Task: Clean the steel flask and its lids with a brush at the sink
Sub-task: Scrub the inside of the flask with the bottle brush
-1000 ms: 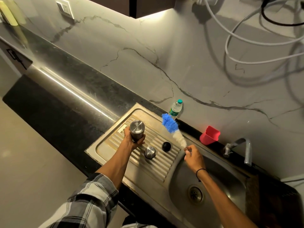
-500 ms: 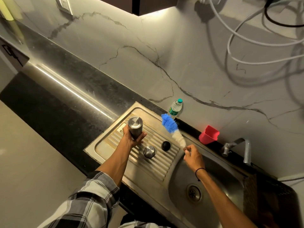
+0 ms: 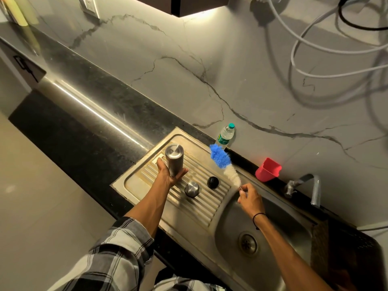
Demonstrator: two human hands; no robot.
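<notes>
My left hand [image 3: 168,172] grips the steel flask [image 3: 174,159] by its lower part and holds it above the ribbed draining board [image 3: 205,206], closed end toward me. A steel lid [image 3: 192,189] and a black lid [image 3: 213,182] lie on the board just right of that hand. My right hand [image 3: 249,198] pinches the wire handle of a bottle brush [image 3: 224,164] with a blue and white bristle head that points up and left, over the edge between board and basin.
The sink basin [image 3: 279,238] with its drain [image 3: 247,243] lies under my right forearm. A tap [image 3: 310,190] stands at the back right, a red cup [image 3: 268,170] beside it. A small plastic water bottle [image 3: 225,135] stands against the marble wall. Dark countertop [image 3: 84,133] runs left.
My left hand has raised the flask off the draining board and it shows more of its side. The right hand and brush have stayed in about the same place.
</notes>
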